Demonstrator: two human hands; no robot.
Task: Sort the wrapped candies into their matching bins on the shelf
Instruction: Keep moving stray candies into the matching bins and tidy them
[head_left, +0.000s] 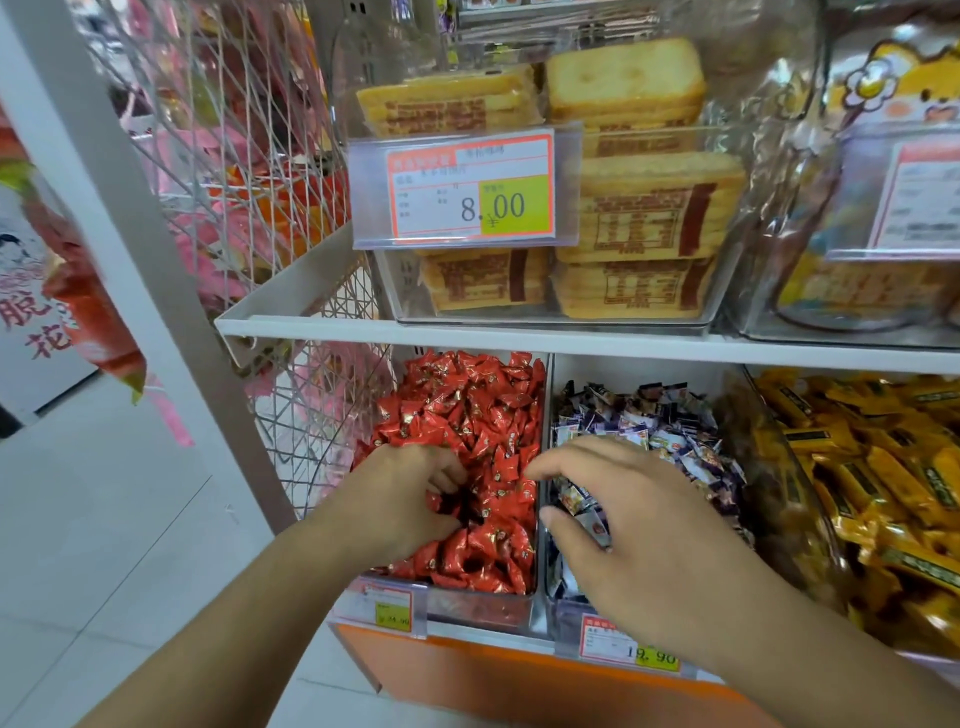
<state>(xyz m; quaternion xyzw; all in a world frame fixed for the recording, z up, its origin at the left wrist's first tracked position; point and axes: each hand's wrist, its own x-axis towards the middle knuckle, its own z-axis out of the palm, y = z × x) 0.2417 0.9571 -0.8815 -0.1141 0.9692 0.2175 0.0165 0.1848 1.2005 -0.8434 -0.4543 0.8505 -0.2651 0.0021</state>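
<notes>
While both hands worked low in the centre of the frame, the left hand (410, 493) lay in the red bin (488, 610), its fingers curled down into the red candies (467, 415); it seemed to be gathering or gripping some, though which piece it held could not be told. The right hand (639, 540) hovered over the purple bin (545, 467) just right of it, thumb and forefinger bent toward each other above the purple candies (649, 421). Whether they had pinched one was hidden by the hand itself, so its grasp could not be told. At the right edge sat the yellow candies (857, 467), and above the shelf board (519, 338) stood a clear box of biscuits (644, 218) behind a price tag (467, 189).

No stray wrapper showed plainly in either pile, so the step in hand looked like combing each bin for misplaced pieces. To do it well, each hand would best rake the top layer lightly rather than dig, so colours that do not belong surface without spilling over the low front wall. A stray should be pinched singly by its twisted end, lifted clear of the divider between the two bins, and dropped well inside its matching bin. Crossing hands over that divider risks knocking candies across, so one hand should move at a time.
</notes>
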